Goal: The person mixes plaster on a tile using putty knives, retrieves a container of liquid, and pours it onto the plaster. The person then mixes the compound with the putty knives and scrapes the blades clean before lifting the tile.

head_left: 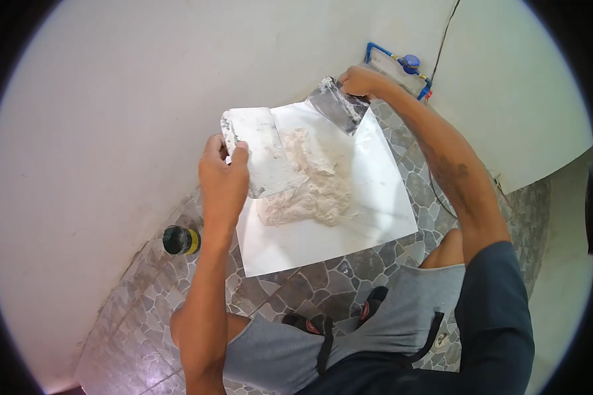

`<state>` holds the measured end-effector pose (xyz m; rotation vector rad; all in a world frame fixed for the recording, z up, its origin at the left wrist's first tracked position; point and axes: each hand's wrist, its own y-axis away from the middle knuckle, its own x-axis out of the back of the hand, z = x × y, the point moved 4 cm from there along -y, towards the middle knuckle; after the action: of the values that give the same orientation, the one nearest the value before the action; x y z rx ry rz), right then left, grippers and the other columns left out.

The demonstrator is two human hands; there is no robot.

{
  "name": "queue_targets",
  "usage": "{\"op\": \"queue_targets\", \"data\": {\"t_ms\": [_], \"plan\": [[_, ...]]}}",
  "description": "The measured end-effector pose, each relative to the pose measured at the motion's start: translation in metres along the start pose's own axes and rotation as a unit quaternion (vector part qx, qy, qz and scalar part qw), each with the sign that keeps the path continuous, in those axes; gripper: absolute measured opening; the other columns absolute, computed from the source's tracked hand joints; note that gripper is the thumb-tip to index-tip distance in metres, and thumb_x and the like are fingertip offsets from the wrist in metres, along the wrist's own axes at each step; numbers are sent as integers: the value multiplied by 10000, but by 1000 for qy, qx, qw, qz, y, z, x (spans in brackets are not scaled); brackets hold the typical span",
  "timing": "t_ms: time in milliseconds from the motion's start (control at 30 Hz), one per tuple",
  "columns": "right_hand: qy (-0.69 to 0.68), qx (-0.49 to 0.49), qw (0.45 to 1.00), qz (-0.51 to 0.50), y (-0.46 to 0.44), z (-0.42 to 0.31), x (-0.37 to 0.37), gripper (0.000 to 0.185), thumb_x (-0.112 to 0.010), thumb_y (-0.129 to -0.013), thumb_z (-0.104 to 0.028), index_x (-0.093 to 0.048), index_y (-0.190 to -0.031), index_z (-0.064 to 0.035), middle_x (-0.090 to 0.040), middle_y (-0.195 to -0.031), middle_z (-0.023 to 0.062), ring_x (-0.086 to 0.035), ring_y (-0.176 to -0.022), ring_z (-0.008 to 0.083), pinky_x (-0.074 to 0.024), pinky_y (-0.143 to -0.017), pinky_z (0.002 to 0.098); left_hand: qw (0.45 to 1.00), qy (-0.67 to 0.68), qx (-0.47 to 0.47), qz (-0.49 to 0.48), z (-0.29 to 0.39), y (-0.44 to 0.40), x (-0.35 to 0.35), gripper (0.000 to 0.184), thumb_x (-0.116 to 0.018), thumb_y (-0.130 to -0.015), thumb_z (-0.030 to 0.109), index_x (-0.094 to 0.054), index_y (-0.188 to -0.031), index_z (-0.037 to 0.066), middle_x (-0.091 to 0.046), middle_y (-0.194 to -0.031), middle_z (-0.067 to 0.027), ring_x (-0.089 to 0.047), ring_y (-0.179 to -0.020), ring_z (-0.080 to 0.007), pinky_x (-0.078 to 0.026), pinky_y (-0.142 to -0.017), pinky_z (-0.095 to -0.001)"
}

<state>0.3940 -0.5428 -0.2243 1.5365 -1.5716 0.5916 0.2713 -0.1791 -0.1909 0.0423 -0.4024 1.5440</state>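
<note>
A mound of off-white, putty-like paste (316, 194) lies on a white square board (270, 253) on the floor. My left hand (224, 171) is closed on the edge of a flat white rectangular plate (260, 145), thumb on top, with grey smudges along its border. The plate overlaps the left side of the mound. At the far edge of the board my right hand (362, 82) grips a dark flat scraper (339, 108) smeared with white paste. The fingers of that hand are partly hidden behind it.
A dark jar with a yellow label (181, 240) stands on the stone-patterned floor (141, 303) at the left. Blue pipes with a water meter (410, 64) run along the wall (145, 85) at the far right. My knees and sandals (373, 304) are close to the board's near edge.
</note>
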Motion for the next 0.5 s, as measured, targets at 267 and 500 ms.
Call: {"op": "queue_targets", "data": {"t_ms": [267, 500], "plan": [[155, 241, 949, -129, -30, -73, -77, 173, -619, -840, -151, -666, -944, -20, -596, -726, 101, -535, -712, 217, -451, -685, 405, 991, 111, 55, 40, 11, 2, 39, 249, -618, -957, 177, -623, -1063, -48, -578, -849, -11, -483, -752, -79, -420, -696, -250], [152, 371, 903, -151, 33, -110, -52, 180, -631, -912, -115, -660, -1059, -16, -686, -873, 137, -604, -811, 291, -469, -777, 411, 985, 158, 48, 58, 20, -9, 54, 250, -628, -951, 162, -616, -1074, -55, -555, -877, -2, -469, -767, -75, -411, -707, -240]]}}
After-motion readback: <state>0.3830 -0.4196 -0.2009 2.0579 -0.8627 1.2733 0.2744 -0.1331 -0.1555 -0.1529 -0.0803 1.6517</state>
